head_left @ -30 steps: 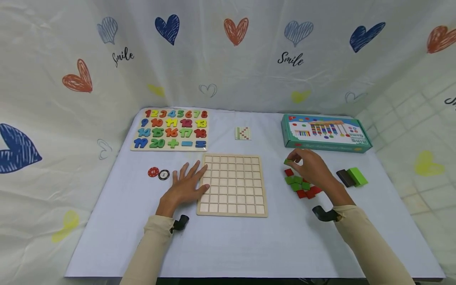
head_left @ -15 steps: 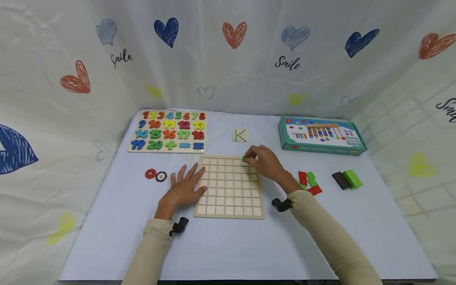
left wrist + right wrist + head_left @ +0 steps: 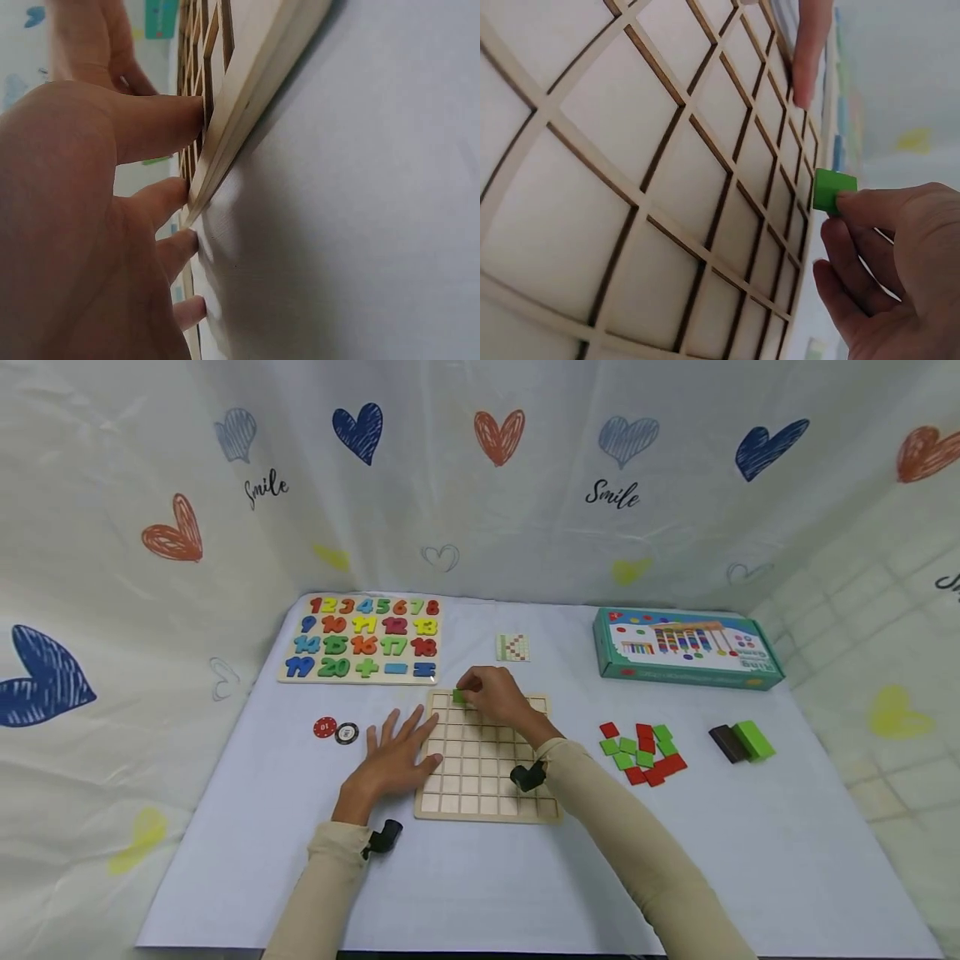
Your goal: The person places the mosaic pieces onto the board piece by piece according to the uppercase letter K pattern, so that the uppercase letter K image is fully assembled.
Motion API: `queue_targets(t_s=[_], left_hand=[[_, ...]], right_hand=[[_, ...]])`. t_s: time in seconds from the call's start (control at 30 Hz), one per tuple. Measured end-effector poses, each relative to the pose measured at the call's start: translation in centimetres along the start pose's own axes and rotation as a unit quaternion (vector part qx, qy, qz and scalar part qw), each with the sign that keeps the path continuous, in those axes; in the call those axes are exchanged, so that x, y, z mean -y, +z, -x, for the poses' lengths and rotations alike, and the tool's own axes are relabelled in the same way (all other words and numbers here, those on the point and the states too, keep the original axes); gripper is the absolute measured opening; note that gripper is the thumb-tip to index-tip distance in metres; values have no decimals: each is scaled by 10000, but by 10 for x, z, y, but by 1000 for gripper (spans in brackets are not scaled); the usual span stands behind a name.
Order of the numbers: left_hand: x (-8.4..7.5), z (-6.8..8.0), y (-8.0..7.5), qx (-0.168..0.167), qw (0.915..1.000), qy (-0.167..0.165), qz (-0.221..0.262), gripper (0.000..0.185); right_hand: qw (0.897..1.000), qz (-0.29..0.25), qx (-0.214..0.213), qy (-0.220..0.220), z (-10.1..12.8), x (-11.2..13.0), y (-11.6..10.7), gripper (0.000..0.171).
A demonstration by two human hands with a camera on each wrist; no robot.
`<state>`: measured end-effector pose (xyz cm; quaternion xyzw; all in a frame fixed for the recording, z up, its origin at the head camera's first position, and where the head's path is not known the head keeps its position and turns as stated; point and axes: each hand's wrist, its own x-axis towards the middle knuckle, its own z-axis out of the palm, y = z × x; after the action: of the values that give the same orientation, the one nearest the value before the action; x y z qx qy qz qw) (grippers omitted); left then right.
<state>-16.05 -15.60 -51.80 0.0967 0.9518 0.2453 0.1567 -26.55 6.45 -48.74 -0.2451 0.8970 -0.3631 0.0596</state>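
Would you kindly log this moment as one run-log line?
right hand: pinches green tile over grid board far row | left hand: flat, steadies board edge | spare tiles: on table

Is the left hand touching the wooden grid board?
Touching. The left wrist view shows the left hand with fingertips pressed against the edge of the wooden grid board.

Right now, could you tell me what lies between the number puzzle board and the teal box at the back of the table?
In the head view, a small patterned card lies between the number puzzle board and the teal box; otherwise only bare table.
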Motion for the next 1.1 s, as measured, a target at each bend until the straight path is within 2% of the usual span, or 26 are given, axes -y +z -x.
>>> queue_targets(t_s=[0.3,0.57,0.8,0.93,1.1], left_hand=[[-5,3,-3,-13,10000,56,29,75],[-4,3,-3,-26,9999,102,7,75],[-3,3,-2,-77,9999,115,-13,74],[-3,3,-4,-42,9999,77,-119,74],[-3,2,-3,11,9999,77,-130,74]], right_hand=[[9993,-51,48,362,-4,-4,10,15],[9992,201,137,310,-3,-7,13,16],[9991,387,119,97,-1,-7,13,14],[9994,293,199,60,0,-7,11,16],[9993,13,197,307,7,-7,2,22]])
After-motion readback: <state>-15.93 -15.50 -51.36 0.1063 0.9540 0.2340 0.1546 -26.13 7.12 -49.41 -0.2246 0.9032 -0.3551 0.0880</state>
